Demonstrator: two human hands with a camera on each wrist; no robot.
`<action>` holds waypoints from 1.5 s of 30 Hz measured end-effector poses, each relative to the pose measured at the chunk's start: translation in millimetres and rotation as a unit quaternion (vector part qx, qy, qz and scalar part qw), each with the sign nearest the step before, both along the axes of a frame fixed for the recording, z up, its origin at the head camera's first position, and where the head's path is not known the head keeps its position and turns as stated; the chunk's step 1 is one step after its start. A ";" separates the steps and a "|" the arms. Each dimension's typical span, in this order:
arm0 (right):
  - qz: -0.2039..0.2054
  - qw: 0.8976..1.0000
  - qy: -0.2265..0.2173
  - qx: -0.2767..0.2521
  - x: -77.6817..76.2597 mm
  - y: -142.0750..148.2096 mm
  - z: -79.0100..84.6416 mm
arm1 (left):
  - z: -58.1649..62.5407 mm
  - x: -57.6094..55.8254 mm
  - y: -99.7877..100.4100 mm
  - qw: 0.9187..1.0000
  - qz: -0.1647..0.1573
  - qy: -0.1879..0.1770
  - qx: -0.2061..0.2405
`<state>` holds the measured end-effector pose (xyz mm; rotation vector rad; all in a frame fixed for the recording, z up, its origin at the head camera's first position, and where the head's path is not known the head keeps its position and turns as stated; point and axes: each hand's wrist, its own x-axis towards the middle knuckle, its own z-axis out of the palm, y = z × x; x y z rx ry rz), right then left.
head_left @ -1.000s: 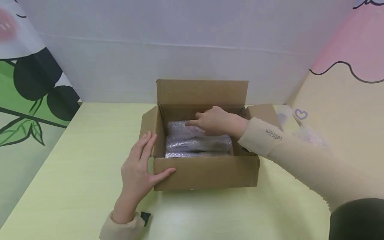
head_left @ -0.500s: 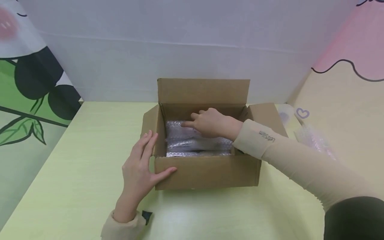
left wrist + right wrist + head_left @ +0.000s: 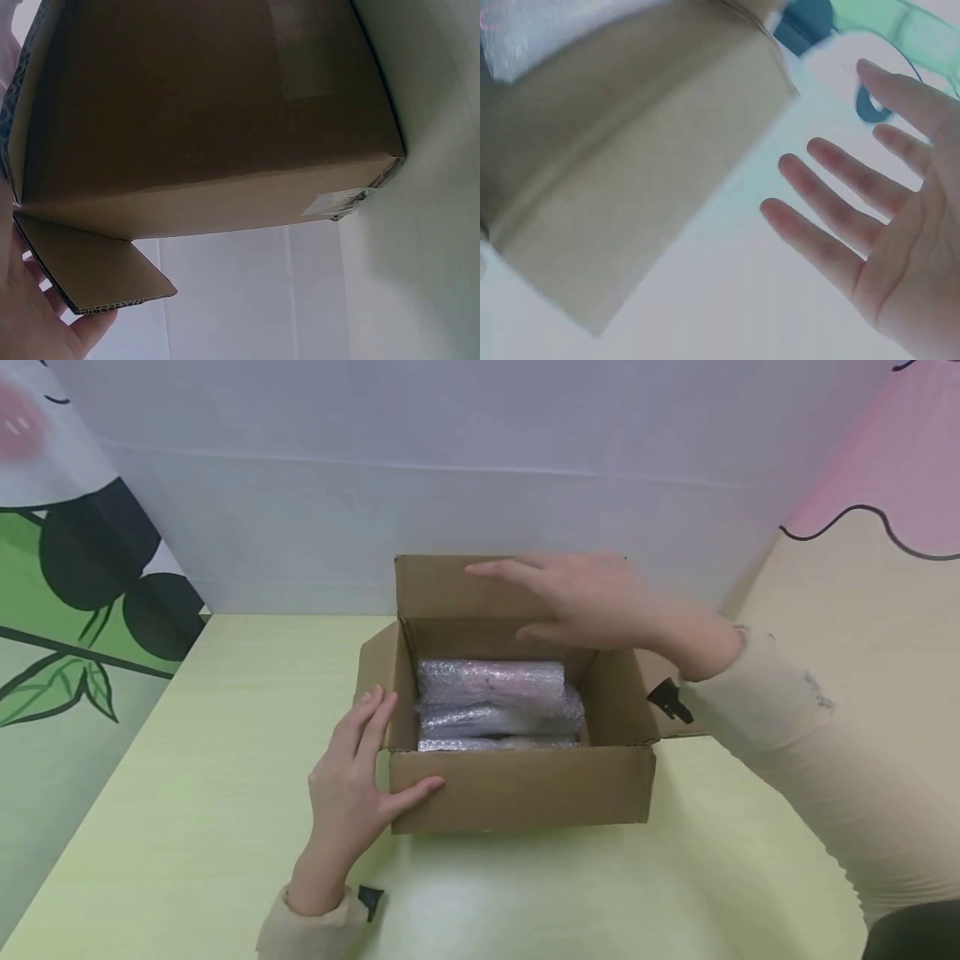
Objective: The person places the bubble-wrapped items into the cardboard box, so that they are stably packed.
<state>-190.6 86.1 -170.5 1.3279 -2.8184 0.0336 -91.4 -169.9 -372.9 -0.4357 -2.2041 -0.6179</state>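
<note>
Your left hand: the left of your hands [image 3: 348, 785], left of centre in the head view, spans the box's near left corner, fingers long and apart on the left flap, thumb laid along the front panel; it steadies the box, though you cannot tell how firmly.
Your right hand: the right of your hands [image 3: 592, 602] is slightly blurred, held above the box in front of the back flap, fingers spread and palm bare in the right wrist view; it has hold of nothing.
Box: the cardboard box [image 3: 522, 789] sits open-topped at the centre of the frame, on the desk [image 3: 225, 760].
Wrapped contents: bubble-wrapped packages [image 3: 491, 681] lie crosswise inside, nearer the left wall, below the rim; the rearmost overlaps the one before it, and a third shows as a strip along the front edge.
Room inside: you have a gap between the packages and the right inner wall, and the open top gives you room above them.
Flap edges: the back flap [image 3: 438, 587] stands up near the wall, the left flap [image 3: 375, 664] leans outward, and the right flap [image 3: 651, 670] juts out beneath your right forearm, near the black clip [image 3: 670, 700].
Desk room: surface spreads broadly left of the box and toward the bottom of the frame.
</note>
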 end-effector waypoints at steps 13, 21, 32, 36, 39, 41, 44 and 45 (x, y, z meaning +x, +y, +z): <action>-0.121 0.966 0.054 -0.224 19.1 110.5 24.3 | -0.2 -6.0 -9.1 1.000 0.012 0.009 -0.006; -0.265 0.922 0.057 -0.276 12.6 194.7 -15.1 | 0.7 -5.5 -11.8 1.000 0.016 0.002 -0.007; -0.402 0.905 -0.021 -0.137 4.8 269.2 -106.9 | 0.3 -5.0 -13.1 1.000 0.018 0.014 -0.009; -0.406 0.906 -0.047 -0.112 2.4 285.7 -136.9 | -1.0 -5.2 -13.7 0.999 0.016 0.025 -0.014; -0.411 0.904 -0.069 -0.094 0.7 294.9 -155.7 | -1.5 -4.7 -13.7 1.000 0.016 0.023 -0.010; -0.419 0.899 -0.092 -0.083 0.8 301.1 -167.2 | -1.5 -4.2 -13.7 1.000 0.018 0.015 -0.006; -0.438 0.887 -0.131 -0.067 3.0 310.3 -183.4 | -1.5 -3.7 -13.8 1.000 0.017 0.007 0.000; -0.444 0.882 -0.143 -0.064 4.2 313.1 -188.5 | -1.6 -3.7 -13.9 1.000 0.018 0.007 -0.001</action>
